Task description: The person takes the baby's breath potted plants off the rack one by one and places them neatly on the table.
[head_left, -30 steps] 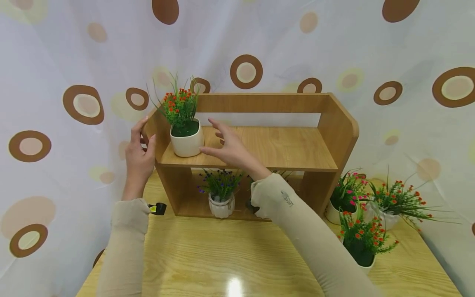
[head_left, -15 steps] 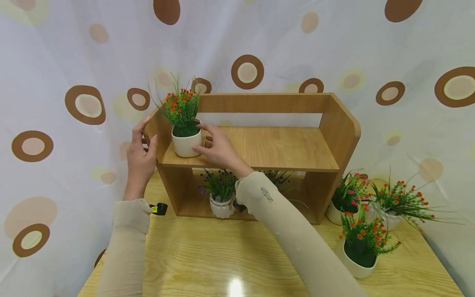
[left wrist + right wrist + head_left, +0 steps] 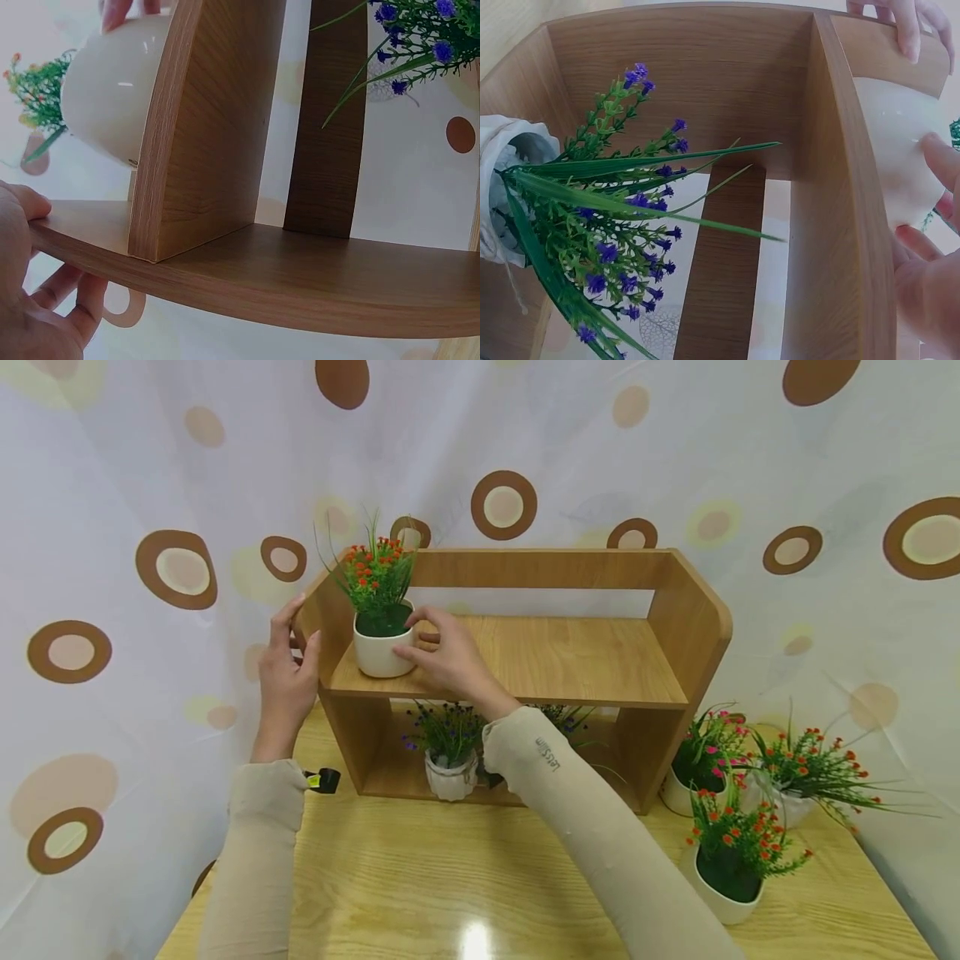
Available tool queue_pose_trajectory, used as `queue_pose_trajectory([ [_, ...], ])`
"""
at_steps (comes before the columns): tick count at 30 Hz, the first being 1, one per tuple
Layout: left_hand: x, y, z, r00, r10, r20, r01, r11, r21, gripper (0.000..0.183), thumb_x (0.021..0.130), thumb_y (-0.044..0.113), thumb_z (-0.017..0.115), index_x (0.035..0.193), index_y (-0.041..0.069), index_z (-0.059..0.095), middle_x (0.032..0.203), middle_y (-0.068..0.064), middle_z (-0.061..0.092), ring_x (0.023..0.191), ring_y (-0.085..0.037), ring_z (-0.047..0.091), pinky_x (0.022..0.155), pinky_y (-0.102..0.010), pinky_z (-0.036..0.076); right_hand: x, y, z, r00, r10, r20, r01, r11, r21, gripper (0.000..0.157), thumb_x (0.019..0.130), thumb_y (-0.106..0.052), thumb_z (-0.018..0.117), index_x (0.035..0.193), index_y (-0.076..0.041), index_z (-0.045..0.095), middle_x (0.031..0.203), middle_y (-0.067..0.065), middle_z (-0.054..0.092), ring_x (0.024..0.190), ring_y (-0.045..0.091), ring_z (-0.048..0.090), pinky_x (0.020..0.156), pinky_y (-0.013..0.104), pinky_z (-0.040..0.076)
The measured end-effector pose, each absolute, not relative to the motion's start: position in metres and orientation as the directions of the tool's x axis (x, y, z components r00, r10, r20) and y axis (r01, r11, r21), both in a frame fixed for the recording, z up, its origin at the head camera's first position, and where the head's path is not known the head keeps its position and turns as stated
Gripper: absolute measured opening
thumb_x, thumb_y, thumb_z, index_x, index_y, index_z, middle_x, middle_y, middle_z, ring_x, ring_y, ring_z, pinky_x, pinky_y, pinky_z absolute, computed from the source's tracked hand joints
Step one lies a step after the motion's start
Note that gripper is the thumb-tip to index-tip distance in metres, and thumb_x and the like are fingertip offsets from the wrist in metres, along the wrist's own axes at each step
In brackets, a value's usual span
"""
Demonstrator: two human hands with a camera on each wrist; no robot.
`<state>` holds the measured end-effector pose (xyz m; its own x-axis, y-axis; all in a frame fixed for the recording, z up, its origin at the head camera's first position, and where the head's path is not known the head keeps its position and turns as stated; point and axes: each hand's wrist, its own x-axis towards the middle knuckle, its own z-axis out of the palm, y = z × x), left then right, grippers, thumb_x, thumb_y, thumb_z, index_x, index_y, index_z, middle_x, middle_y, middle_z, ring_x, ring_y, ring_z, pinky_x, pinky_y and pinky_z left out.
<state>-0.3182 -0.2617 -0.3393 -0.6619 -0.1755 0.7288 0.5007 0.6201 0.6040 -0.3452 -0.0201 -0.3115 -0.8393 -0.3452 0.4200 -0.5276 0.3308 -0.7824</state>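
Observation:
On the left end of the shelf's upper board stands a white pot with an artificial plant (image 3: 384,653) bearing orange-red flowers. My right hand (image 3: 450,660) holds this pot by its right side, thumb on the front and fingers near the rim. In the right wrist view the thumb lies against the white pot (image 3: 900,157). My left hand (image 3: 288,681) grips the left side panel of the wooden shelf (image 3: 585,656); in the left wrist view the thumb and fingers lie on opposite sides of the panel (image 3: 97,251).
A white pot with purple flowers (image 3: 452,777) stands in the lower compartment, another plant partly hidden behind my right sleeve. Several flower pots, one with orange flowers (image 3: 729,885), stand on the table (image 3: 420,877) at right. A black strap (image 3: 324,781) shows by the left wrist.
My right hand has moved left onto the pot and taken hold of it. The pot has shifted slightly right on the board. The left hand stays on the side panel.

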Motion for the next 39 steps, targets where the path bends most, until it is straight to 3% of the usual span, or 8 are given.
queue_pose_trajectory([
  [6, -0.32, -0.26, -0.338, -0.657, -0.176, 0.733, 0.504, 0.62, 0.6, 0.052, 0.107, 0.017, 0.054, 0.155, 0.035, 0.044, 0.091, -0.001, 0.047, 0.079, -0.012, 0.05, 0.064, -0.021, 0.039, -0.342, -0.014, -0.309, -0.832, -0.34, 0.439, -0.542, 0.322, -0.777, 0.03, 0.092, -0.018, 0.08, 0.113, -0.008, 0.061, 0.142, 0.012, 0.056, 0.13, 0.033, 0.062, 0.103, 0.038, 0.054],
  [12, -0.32, -0.26, -0.337, -0.663, -0.181, 0.727, 0.498, 0.618, 0.608, 0.053, 0.107, 0.017, 0.054, 0.155, 0.035, 0.043, 0.099, -0.013, 0.053, 0.082, -0.015, 0.052, 0.066, -0.021, 0.04, -0.338, -0.003, -0.309, -0.825, -0.35, 0.445, -0.549, 0.304, -0.779, 0.029, 0.091, -0.015, 0.08, 0.11, -0.006, 0.06, 0.138, 0.012, 0.057, 0.129, 0.035, 0.064, 0.102, 0.039, 0.055],
  [15, -0.32, -0.26, -0.337, -0.664, -0.179, 0.726, 0.498, 0.619, 0.608, 0.053, 0.106, 0.017, 0.055, 0.155, 0.034, 0.043, 0.098, -0.012, 0.053, 0.083, -0.015, 0.052, 0.067, -0.021, 0.04, -0.335, 0.006, -0.309, -0.83, -0.349, 0.434, -0.537, 0.292, -0.791, 0.028, 0.091, -0.015, 0.08, 0.11, -0.007, 0.06, 0.141, 0.012, 0.056, 0.128, 0.037, 0.064, 0.101, 0.04, 0.056],
  [22, -0.32, -0.259, -0.339, -0.657, -0.171, 0.734, 0.51, 0.616, 0.6, 0.052, 0.107, 0.016, 0.055, 0.155, 0.033, 0.044, 0.09, 0.008, 0.041, 0.079, -0.014, 0.05, 0.065, -0.021, 0.04, -0.327, 0.032, -0.308, -0.823, -0.354, 0.444, -0.535, 0.221, -0.816, 0.027, 0.092, -0.007, 0.078, 0.109, -0.002, 0.058, 0.149, 0.015, 0.049, 0.132, 0.041, 0.06, 0.102, 0.043, 0.055],
  [39, -0.321, -0.261, -0.34, -0.67, -0.161, 0.724, 0.499, 0.625, 0.601, 0.052, 0.108, 0.018, 0.052, 0.156, 0.033, 0.041, 0.091, 0.007, 0.04, 0.081, -0.015, 0.049, 0.066, -0.022, 0.039, -0.29, 0.099, -0.312, -0.855, -0.324, 0.405, -0.499, 0.304, -0.811, 0.029, 0.091, -0.012, 0.079, 0.112, -0.006, 0.059, 0.16, 0.014, 0.044, 0.131, 0.038, 0.062, 0.096, 0.044, 0.058],
])
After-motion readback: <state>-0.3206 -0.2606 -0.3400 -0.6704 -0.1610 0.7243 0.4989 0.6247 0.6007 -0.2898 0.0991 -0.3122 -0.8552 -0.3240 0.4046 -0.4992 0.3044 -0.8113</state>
